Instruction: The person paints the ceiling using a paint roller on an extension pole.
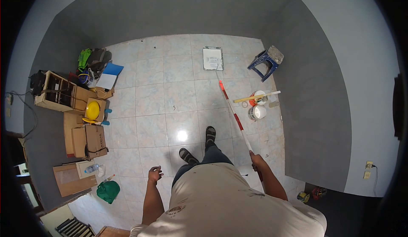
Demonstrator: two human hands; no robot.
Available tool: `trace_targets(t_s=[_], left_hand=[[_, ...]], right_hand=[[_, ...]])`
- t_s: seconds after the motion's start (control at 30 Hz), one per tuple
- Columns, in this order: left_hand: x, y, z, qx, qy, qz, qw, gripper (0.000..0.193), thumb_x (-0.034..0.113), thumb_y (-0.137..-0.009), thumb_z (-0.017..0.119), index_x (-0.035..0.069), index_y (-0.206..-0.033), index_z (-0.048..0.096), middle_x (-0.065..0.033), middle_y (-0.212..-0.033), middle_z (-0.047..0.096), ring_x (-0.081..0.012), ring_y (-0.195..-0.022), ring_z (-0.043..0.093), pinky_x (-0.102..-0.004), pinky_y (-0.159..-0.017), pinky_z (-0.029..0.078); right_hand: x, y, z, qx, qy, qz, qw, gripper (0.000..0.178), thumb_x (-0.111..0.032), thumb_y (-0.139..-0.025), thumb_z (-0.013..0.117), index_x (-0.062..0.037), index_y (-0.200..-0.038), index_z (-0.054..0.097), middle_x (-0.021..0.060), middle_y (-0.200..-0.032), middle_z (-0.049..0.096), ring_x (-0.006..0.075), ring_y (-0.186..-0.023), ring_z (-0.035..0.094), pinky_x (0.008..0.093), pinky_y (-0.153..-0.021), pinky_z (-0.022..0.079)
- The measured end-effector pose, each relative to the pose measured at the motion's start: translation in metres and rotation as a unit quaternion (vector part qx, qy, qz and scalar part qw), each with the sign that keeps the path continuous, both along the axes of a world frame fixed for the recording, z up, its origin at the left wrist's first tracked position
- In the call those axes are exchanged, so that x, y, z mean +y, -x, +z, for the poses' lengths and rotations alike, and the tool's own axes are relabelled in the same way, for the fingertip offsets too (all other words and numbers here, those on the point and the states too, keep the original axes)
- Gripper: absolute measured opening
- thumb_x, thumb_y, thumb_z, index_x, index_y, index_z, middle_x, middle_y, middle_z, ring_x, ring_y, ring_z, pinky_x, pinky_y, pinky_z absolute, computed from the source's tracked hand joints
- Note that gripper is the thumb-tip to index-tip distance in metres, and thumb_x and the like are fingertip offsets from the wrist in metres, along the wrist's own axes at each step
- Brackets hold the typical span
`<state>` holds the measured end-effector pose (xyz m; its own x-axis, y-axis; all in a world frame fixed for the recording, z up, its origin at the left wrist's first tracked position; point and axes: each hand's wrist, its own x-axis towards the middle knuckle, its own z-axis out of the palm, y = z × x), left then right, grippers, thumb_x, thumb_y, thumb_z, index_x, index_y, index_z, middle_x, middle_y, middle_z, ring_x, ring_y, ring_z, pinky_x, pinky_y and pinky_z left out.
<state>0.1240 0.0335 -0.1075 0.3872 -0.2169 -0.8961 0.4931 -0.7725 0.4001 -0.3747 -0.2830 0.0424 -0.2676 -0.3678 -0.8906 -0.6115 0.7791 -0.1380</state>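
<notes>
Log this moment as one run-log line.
right hand: grips red-and-white pole | pole tip: in paint tray | left hand: free, loosely curled | nearby: paint buckets, blue stool

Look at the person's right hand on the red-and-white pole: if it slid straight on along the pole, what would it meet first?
The right hand points along the pole toward the paint tray. That tray probably comes first; the white buckets seem to lie just beside the line, though depth is unclear.

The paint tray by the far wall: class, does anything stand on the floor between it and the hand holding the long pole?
Nothing visible blocks it. The right hand grips the red-and-white pole, which runs over bare tiles to the paint tray. The white buckets stand just to its right, beside the line.
</notes>
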Motion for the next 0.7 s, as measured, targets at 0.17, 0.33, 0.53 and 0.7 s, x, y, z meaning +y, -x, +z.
trace_targets(t_s=[0.17, 0.33, 0.53, 0.7], left_hand=[[-0.01, 0.002, 0.009, -0.01, 0.013, -0.008, 1.0, 0.045, 0.039, -0.093, 0.07, 0.008, -0.123, 0.057, -0.0167, -0.109, 0.069, -0.0249, -0.082, 0.071, -0.0317, -0.059, 0.05], [-0.002, 0.013, 0.01, -0.001, 0.004, -0.028, 1.0, 0.047, 0.041, -0.094, 0.069, 0.008, -0.125, 0.056, -0.0168, -0.114, 0.069, -0.0253, -0.087, 0.071, -0.0341, -0.067, 0.052], [0.026, 0.017, -0.009, 0.025, -0.024, -0.026, 0.999, 0.051, 0.037, -0.092, 0.072, 0.002, -0.125, 0.057, -0.0201, -0.103, 0.07, -0.0268, -0.073, 0.071, -0.0315, -0.05, 0.048], [0.028, 0.004, -0.007, 0.004, -0.017, -0.023, 1.0, 0.051, 0.036, -0.093, 0.071, -0.001, -0.125, 0.056, -0.0198, -0.1, 0.07, -0.0267, -0.071, 0.071, -0.0328, -0.049, 0.049]], right_hand=[[-0.045, -0.024, -0.035, -0.025, -0.005, -0.015, 1.0, 0.06, -0.066, -0.096, 0.048, -0.0099, -0.077, 0.044, 0.0035, -0.051, 0.037, 0.0183, -0.038, 0.037, 0.0358, -0.036, 0.033], [-0.042, -0.041, -0.046, -0.044, 0.023, -0.014, 0.999, 0.06, -0.067, -0.096, 0.047, -0.0103, -0.076, 0.043, 0.0027, -0.051, 0.037, 0.0181, -0.038, 0.037, 0.0362, -0.037, 0.034], [0.001, -0.024, -0.03, -0.029, 0.028, -0.012, 0.999, 0.065, -0.069, -0.094, 0.048, -0.0065, -0.074, 0.047, 0.0065, -0.051, 0.041, 0.0209, -0.038, 0.04, 0.0377, -0.036, 0.034], [0.055, 0.008, -0.013, 0.007, 0.016, -0.01, 1.0, 0.068, -0.067, -0.094, 0.049, -0.0015, -0.078, 0.052, 0.008, -0.053, 0.045, 0.0221, -0.038, 0.042, 0.0398, -0.036, 0.035]])
